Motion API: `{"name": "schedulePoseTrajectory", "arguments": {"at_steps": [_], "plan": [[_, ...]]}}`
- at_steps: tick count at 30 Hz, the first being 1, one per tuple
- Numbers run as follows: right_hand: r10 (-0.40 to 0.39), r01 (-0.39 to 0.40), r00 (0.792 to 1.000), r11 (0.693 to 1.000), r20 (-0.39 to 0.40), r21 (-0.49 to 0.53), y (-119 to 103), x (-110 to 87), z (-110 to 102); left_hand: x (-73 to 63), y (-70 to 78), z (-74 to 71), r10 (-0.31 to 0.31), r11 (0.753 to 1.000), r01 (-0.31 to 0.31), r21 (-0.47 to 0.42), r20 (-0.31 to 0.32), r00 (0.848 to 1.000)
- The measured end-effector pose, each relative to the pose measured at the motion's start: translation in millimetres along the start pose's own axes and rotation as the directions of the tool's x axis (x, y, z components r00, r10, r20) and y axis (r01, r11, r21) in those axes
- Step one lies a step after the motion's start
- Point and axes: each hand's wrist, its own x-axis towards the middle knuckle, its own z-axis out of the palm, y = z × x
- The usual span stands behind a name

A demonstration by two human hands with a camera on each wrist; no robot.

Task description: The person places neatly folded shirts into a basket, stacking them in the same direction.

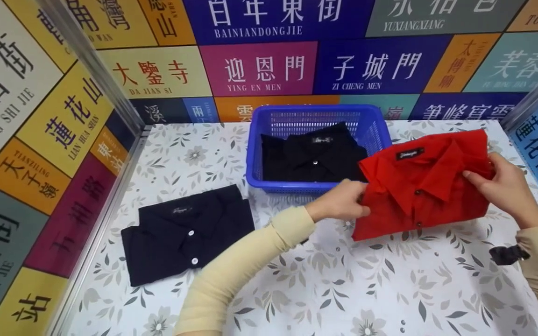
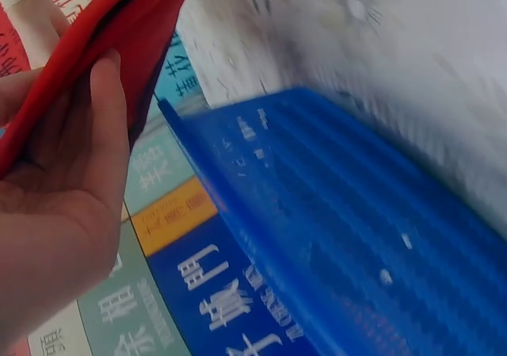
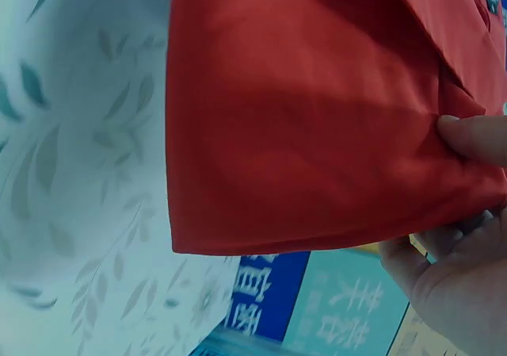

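A folded red shirt (image 1: 442, 191) with a collar, dark buttons and a black label is held up by both hands, beside the basket's right end. My left hand (image 1: 346, 200) grips its left edge; the left wrist view shows the thumb on one face of the red cloth (image 2: 103, 23). At the opposite edge my right hand (image 1: 507, 186) pinches it, thumb on the front and fingers behind, as the right wrist view shows on the shirt (image 3: 301, 126). Inside the blue basket (image 1: 318, 185) lies a folded black shirt (image 1: 301, 163) with a white button.
A folded dark navy shirt (image 1: 166, 242) with white buttons lies on the left of the table. The tabletop (image 1: 306, 289) has a leaf-patterned white cover. Panels with printed signs (image 1: 259, 67) stand behind and at both sides, close behind the basket.
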Motion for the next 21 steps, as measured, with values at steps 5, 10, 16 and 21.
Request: {"name": "schedulePoseTrajectory", "arguments": {"at_steps": [5, 10, 16, 21], "plan": [[-0.009, 0.009, 1.0, 0.999, -0.019, 0.031, -24.1, 0.2, 7.2, -13.3, -8.4, -27.6, -0.031, 0.999, 0.031, -0.042, -0.002, 1.0], [-0.043, 0.045, 0.997, 0.998, -0.068, 0.032, -50.1, 3.0, 12.3, -24.7, -18.2, -54.6, -0.069, 0.996, 0.068, -0.066, -0.017, 0.997], [-0.08, 0.084, 0.995, 0.995, -0.065, 0.053, -72.5, 8.8, 16.6, -36.1, -29.0, -81.0, -0.057, 0.998, 0.055, -0.026, -0.088, 0.994], [-0.13, 0.135, 0.989, 0.987, -0.066, 0.086, -87.0, 15.8, 18.9, -45.8, -33.1, -102.8, -0.034, 0.997, 0.023, -0.069, -0.16, 0.987]]}}
